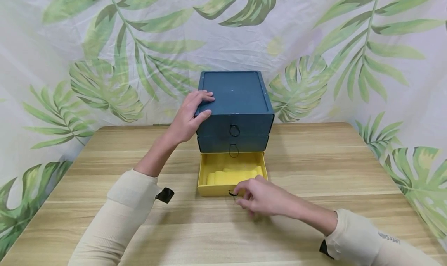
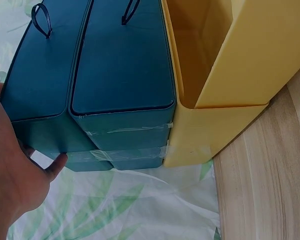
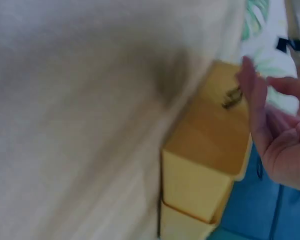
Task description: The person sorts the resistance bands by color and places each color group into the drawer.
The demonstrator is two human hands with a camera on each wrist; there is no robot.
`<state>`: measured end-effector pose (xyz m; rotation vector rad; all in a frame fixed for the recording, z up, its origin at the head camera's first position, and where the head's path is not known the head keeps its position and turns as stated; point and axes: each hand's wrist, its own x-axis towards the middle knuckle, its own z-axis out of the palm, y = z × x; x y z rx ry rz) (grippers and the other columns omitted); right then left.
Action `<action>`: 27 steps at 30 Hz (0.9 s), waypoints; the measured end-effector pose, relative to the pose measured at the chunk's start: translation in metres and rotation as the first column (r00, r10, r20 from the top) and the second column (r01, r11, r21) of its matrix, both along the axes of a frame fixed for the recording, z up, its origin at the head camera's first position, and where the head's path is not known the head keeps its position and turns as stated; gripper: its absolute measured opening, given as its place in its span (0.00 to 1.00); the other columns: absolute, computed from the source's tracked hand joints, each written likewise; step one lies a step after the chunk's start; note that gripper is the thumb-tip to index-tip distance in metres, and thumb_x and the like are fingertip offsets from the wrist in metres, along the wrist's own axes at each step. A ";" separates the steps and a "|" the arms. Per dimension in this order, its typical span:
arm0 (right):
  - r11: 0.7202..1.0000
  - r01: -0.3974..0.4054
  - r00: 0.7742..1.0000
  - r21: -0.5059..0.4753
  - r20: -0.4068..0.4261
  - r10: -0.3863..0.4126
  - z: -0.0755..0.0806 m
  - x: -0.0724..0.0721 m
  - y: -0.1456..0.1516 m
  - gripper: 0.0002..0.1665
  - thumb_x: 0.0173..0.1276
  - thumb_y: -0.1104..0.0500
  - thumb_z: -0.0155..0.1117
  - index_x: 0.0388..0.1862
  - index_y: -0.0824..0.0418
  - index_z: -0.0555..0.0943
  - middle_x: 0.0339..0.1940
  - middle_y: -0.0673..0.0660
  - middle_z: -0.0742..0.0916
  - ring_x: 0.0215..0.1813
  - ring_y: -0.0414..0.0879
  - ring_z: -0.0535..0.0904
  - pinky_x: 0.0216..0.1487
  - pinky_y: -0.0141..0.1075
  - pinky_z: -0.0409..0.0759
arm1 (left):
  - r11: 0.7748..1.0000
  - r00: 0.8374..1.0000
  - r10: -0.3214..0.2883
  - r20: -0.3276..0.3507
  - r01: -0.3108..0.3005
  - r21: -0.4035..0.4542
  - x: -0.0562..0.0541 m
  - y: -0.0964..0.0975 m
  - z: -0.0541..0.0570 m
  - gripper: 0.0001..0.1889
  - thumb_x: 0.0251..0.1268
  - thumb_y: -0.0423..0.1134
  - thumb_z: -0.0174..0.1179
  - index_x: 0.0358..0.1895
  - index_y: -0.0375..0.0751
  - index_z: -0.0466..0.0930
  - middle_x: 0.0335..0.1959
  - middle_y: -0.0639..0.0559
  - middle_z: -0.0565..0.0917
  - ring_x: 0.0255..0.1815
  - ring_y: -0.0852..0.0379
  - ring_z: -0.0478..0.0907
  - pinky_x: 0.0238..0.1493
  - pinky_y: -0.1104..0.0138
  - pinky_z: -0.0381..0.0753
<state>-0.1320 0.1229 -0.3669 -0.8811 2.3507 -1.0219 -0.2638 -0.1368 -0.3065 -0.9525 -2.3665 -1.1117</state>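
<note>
A stack of drawer boxes stands on the table, two dark blue ones [image 1: 234,91] above a yellow one. The yellow drawer [image 1: 213,190] is pulled out at the bottom, and a folded yellow thing [image 1: 232,177] lies inside it. My left hand [image 1: 190,116] rests on the top left edge of the upper blue box, fingers extended over it. At the yellow drawer's front is my right hand [image 1: 263,196], its fingers loosely bent beside the small black pull loop [image 1: 233,193]. In the right wrist view, the fingertips are apart from the loop [image 3: 232,97].
Each blue drawer has a black loop, the upper one [image 1: 234,130] above the lower one [image 1: 234,150]. Clear tape [image 2: 135,152] runs along the stack's side. A leaf-print cloth [image 1: 157,45] hangs behind the wooden table [image 1: 314,161].
</note>
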 end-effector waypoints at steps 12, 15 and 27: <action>0.989 0.114 0.943 -0.091 -0.302 -0.137 -0.034 -0.001 -0.009 0.03 0.77 0.65 0.62 0.42 0.63 0.83 0.28 0.52 0.85 0.24 0.32 0.69 0.28 0.28 0.73 | 1.000 1.000 -0.005 -0.001 0.005 -0.003 -0.001 0.001 -0.001 0.20 0.76 0.39 0.52 0.62 0.29 0.77 0.72 0.36 0.72 0.78 0.40 0.59 0.79 0.46 0.51; 0.984 0.146 0.919 -0.101 -0.355 -0.172 -0.038 -0.013 -0.009 0.03 0.77 0.65 0.63 0.41 0.61 0.83 0.29 0.52 0.85 0.25 0.33 0.69 0.30 0.29 0.73 | 1.000 1.000 -0.009 -0.004 0.009 -0.001 0.000 0.002 0.000 0.20 0.77 0.40 0.52 0.62 0.29 0.77 0.72 0.36 0.72 0.78 0.40 0.59 0.79 0.46 0.51; 0.979 0.166 0.949 -0.119 -0.250 -0.191 -0.049 -0.058 0.000 0.23 0.78 0.65 0.61 0.69 0.68 0.74 0.61 0.65 0.85 0.60 0.58 0.84 0.59 0.48 0.83 | 0.999 0.999 -0.031 0.037 0.032 -0.011 0.002 0.003 0.000 0.22 0.79 0.41 0.52 0.67 0.32 0.75 0.75 0.38 0.69 0.82 0.44 0.55 0.81 0.47 0.48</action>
